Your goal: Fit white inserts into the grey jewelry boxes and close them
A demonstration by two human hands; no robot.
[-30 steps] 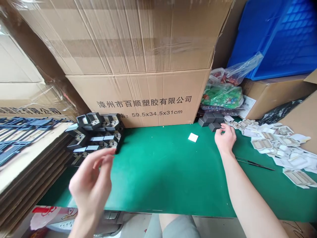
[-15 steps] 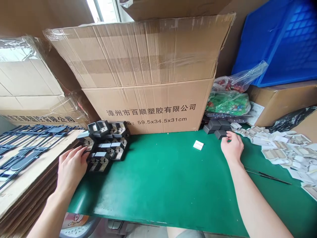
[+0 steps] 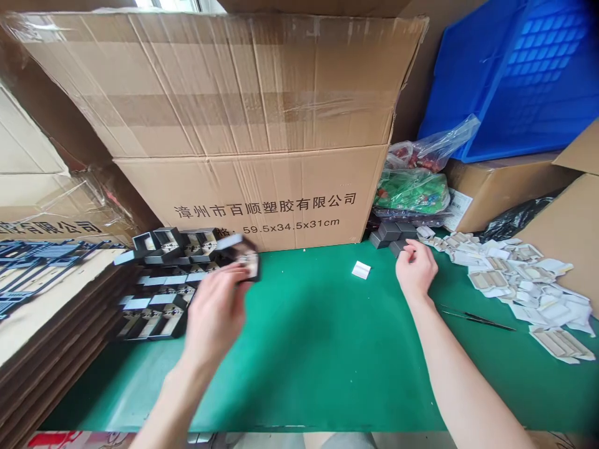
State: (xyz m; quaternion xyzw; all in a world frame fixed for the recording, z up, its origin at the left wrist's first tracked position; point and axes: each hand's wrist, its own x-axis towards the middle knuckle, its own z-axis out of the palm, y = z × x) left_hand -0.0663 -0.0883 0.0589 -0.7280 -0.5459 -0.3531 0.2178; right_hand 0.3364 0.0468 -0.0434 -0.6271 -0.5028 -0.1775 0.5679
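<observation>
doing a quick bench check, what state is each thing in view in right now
Small black lidded box, open, blurred
Bare left hand, gripping that box
Dark grey rectangular boxes, look shut
Bare right hand, curled at those boxes, grip unclear
Black boxes with pale inserts, lids open where visible
White square piece, lying flat
Slim metal tweezers, lying down
Blue plastic crate, tilted
</observation>
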